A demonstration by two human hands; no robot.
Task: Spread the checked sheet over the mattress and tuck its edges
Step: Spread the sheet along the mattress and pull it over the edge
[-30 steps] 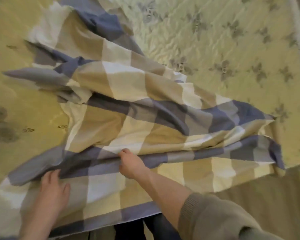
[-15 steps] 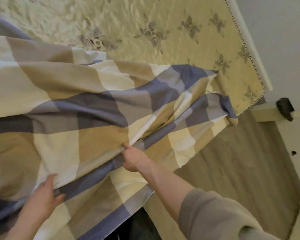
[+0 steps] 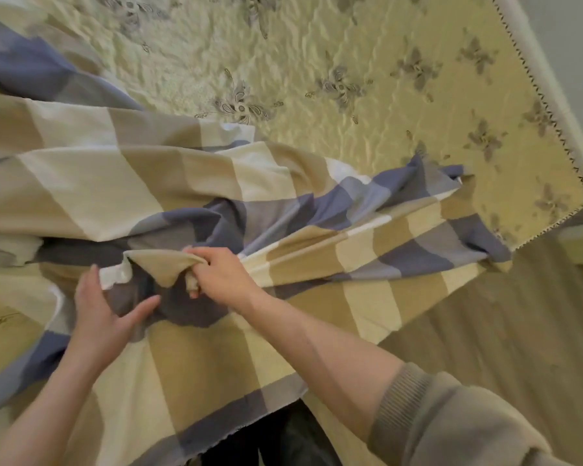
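Right hand [image 3: 221,275] is closed on a bunched tan fold of the checked sheet [image 3: 122,183]; the fingers pinch the cloth and lift it slightly off the layers beneath. Left hand [image 3: 106,311] is open, fingers spread, palm toward the dark blue fold just beside that pinch; whether it touches the cloth cannot be determined.

Position of the sheet: crumpled and doubled over the near part of the mattress [image 3: 367,105], with one edge hanging off the near side toward the floor [image 3: 492,334]. The far and right portions of the quilted, flower-patterned mattress top are bare.

Step in hand, as judged: spreading. The layers are being separated to locate an edge or corner. No edge is tucked.

Next move calls for a firm grip with both hands on one edge, then a pull toward the uncovered right corner.

Not visible: the left end of the bed, the underside of the folds, and the mattress sides.
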